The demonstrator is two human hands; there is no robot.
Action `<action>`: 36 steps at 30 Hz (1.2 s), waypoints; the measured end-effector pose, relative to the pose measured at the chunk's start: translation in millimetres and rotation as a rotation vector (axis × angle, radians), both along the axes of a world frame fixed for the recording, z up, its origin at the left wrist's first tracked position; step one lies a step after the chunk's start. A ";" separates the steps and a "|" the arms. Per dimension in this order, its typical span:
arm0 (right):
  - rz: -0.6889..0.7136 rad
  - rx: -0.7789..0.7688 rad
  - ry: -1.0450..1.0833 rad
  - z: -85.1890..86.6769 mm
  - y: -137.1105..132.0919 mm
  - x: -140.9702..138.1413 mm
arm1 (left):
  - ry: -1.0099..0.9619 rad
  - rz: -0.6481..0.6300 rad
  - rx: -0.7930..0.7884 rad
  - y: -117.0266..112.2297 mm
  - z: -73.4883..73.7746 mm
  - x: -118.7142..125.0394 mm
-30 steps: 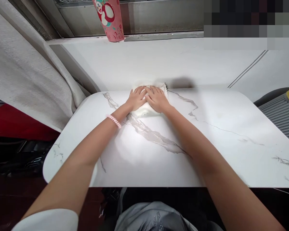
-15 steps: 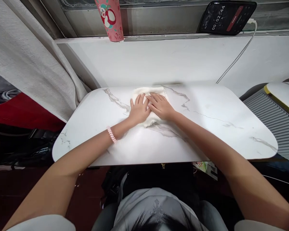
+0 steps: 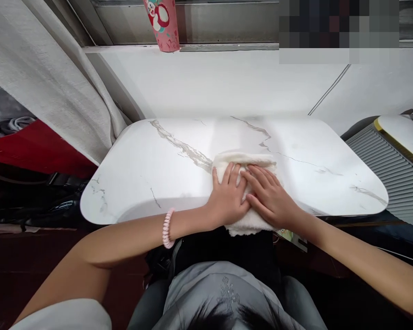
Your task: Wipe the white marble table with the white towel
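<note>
A cream-white cloth (image 3: 249, 159) lies at the front edge of a white marble-patterned table (image 3: 330, 183), and its near end hangs past that edge. My left hand (image 3: 227, 198) rests flat on the cloth's left half with the fingers spread. Beside it, my right hand (image 3: 271, 195) presses flat on the right half, fingers stretched out and pointing to the far left. The two hands nearly meet at the thumbs. Parts of the cloth are hidden beneath both palms. A pink coiled band (image 3: 168, 228) circles my left wrist.
A pink patterned cup (image 3: 165, 28) stands on the window ledge (image 3: 227, 47). A pixelated patch covers the ledge's right end, and a thin cable (image 3: 328, 90) runs down from it. A pale curtain (image 3: 65, 73) hangs at the left. A ribbed grey surface (image 3: 388, 153) is at the right.
Both hands and the cloth have moved from the table's back middle toward me and a little to the right, reaching the front edge. The hands are still flat on the cloth.
</note>
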State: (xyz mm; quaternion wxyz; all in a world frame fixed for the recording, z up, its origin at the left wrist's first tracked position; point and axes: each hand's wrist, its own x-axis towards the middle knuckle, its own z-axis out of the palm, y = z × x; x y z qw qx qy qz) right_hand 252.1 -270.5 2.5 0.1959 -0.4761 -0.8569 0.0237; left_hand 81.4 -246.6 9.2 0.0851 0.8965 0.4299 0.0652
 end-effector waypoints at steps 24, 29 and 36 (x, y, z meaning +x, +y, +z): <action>-0.296 0.023 0.179 -14.6 233.9 67.3 | -0.153 -0.034 0.025 249.8 -7.5 82.5; -0.307 0.023 0.118 -13.3 248.7 72.5 | -0.146 0.005 0.051 260.9 -8.3 92.3; -0.336 0.005 0.120 -13.4 234.6 71.9 | -0.086 0.053 0.077 243.0 -6.6 94.3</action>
